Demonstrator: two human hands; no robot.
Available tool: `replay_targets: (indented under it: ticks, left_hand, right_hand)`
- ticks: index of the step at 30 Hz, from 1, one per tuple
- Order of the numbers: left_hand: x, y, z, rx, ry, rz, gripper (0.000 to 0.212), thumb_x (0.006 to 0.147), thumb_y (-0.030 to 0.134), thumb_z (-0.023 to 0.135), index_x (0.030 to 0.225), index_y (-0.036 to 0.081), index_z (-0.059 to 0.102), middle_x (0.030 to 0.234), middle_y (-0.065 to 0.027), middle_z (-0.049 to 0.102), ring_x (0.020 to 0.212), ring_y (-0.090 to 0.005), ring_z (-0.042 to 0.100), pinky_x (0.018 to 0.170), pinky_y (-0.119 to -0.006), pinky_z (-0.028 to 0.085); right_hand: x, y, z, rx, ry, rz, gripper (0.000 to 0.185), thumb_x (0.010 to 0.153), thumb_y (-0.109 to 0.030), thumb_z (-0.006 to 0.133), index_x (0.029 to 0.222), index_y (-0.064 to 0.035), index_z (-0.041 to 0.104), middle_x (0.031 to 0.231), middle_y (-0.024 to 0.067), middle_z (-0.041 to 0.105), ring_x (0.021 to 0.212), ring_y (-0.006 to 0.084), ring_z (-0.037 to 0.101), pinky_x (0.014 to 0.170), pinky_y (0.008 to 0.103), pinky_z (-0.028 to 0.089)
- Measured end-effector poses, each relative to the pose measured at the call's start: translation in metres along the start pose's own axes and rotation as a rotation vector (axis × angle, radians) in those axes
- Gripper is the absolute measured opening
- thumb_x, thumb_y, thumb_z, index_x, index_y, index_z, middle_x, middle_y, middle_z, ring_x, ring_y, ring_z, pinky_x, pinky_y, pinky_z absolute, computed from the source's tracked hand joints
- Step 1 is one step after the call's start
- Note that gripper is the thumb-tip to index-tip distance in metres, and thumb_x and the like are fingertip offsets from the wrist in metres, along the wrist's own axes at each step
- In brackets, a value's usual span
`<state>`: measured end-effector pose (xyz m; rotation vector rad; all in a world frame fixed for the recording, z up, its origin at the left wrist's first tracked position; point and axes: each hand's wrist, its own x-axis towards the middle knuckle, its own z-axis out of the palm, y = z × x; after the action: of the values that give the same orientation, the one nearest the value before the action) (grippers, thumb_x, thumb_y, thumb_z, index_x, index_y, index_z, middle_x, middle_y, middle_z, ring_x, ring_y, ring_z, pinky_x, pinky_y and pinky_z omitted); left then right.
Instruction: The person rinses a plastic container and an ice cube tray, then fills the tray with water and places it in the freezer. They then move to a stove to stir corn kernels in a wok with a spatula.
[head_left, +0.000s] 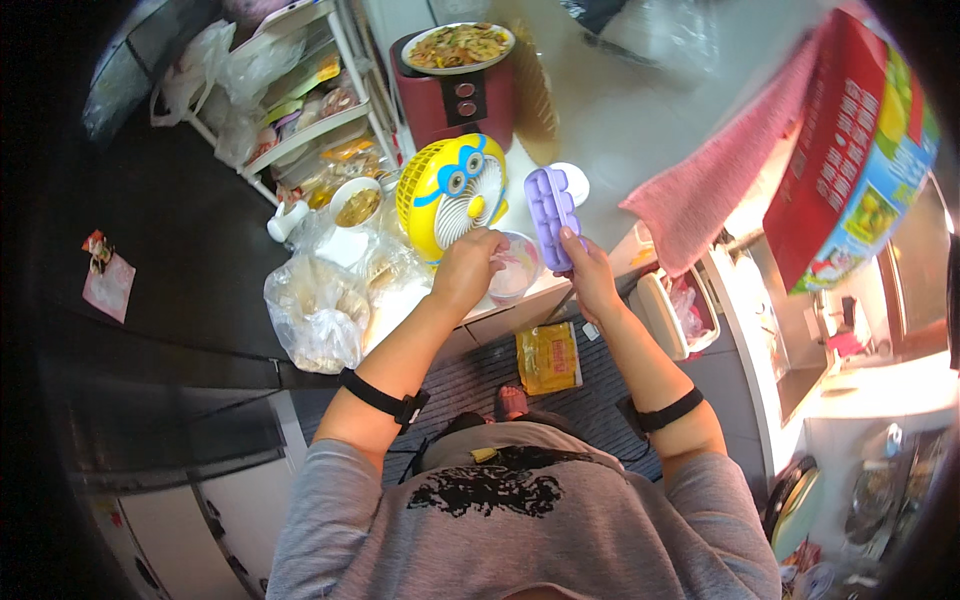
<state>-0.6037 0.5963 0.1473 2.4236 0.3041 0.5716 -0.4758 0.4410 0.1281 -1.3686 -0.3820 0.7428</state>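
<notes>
My right hand (591, 276) grips the lower end of a purple ice-cube tray (550, 214), which is tilted with its compartments in sight. At the left rim of a clear round plastic bowl (517, 268) is my left hand (471, 268), fingers bent; whether they pinch the rim or something inside cannot be told. Whitish contents show in the bowl. Just behind my left hand stands a yellow fan (450, 195) with blue goggle-like trim. A round white object (574, 185) lies behind the tray.
A plate of food (459, 49) rests on a dark red appliance (450, 105). To the left are a bowl of food (357, 204), a knotted plastic bag (319, 315) and a packed white rack (315, 135). A pink towel (712, 172) hangs at right, above a waste bin (675, 315).
</notes>
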Motion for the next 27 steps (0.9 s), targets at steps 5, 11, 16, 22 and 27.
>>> replay_targets:
  ticks: [5, 11, 16, 22, 27]
  left_hand:
    - [-0.005, 0.020, 0.009, -0.093, 0.064, 0.192, 0.012, 0.075, -0.002, 0.059, 0.086, 0.001, 0.061, 0.088, -0.0154, 0.061, 0.083, -0.0341, 0.059, 0.073, -0.039, 0.047]
    - [-0.018, 0.085, 0.068, -0.317, -0.174, 0.213, 0.010, 0.086, 0.005, 0.054, 0.088, -0.001, 0.062, 0.084, -0.0138, 0.063, 0.076, -0.0236, 0.061, 0.067, -0.032, 0.047]
    - [-0.029, 0.122, 0.168, -0.542, -0.505, 0.103, 0.027, 0.094, 0.022, 0.049, 0.094, -0.002, 0.060, 0.083, -0.0130, 0.066, 0.076, -0.0203, 0.063, 0.068, -0.033, 0.048]
    - [-0.024, 0.235, 0.263, -1.052, -1.118, -0.482, 0.044, 0.098, 0.041, 0.036, 0.120, 0.005, 0.050, 0.111, -0.0080, 0.062, 0.100, -0.0203, 0.060, 0.082, -0.037, 0.049]
    - [-0.012, 0.304, 0.374, -1.338, -1.051, -0.613, 0.035, 0.098, 0.030, 0.037, 0.116, 0.003, 0.051, 0.108, -0.0112, 0.063, 0.095, -0.0247, 0.063, 0.084, -0.040, 0.052]
  right_hand:
    - [-0.056, -0.016, -0.013, 0.449, -0.042, 0.095, 0.044, 0.095, -0.041, 0.046, 0.113, -0.0017, 0.054, 0.093, 0.0056, 0.063, 0.076, 0.0134, 0.060, 0.064, 0.0262, 0.049]
    - [-0.134, 0.007, -0.078, 0.613, -0.019, 0.116, 0.048, 0.097, -0.043, 0.036, 0.116, -0.0027, 0.052, 0.094, 0.0105, 0.065, 0.076, 0.0197, 0.065, 0.057, 0.0286, 0.053]
    - [-0.205, -0.001, -0.132, 0.543, 0.257, 0.069, 0.049, 0.097, -0.044, 0.034, 0.114, -0.0029, 0.053, 0.093, 0.0108, 0.066, 0.071, 0.0206, 0.066, 0.056, 0.0274, 0.053]
    - [-0.268, 0.013, -0.229, 0.470, 0.480, 0.013, 0.048, 0.098, -0.044, 0.033, 0.112, -0.0023, 0.052, 0.088, 0.0124, 0.066, 0.070, 0.0234, 0.066, 0.054, 0.0275, 0.053]
    - [-0.285, 0.006, -0.330, 0.203, 0.593, 0.143, 0.052, 0.096, -0.050, 0.035, 0.097, -0.0044, 0.060, 0.082, 0.0076, 0.066, 0.065, 0.0172, 0.064, 0.055, 0.0245, 0.047]
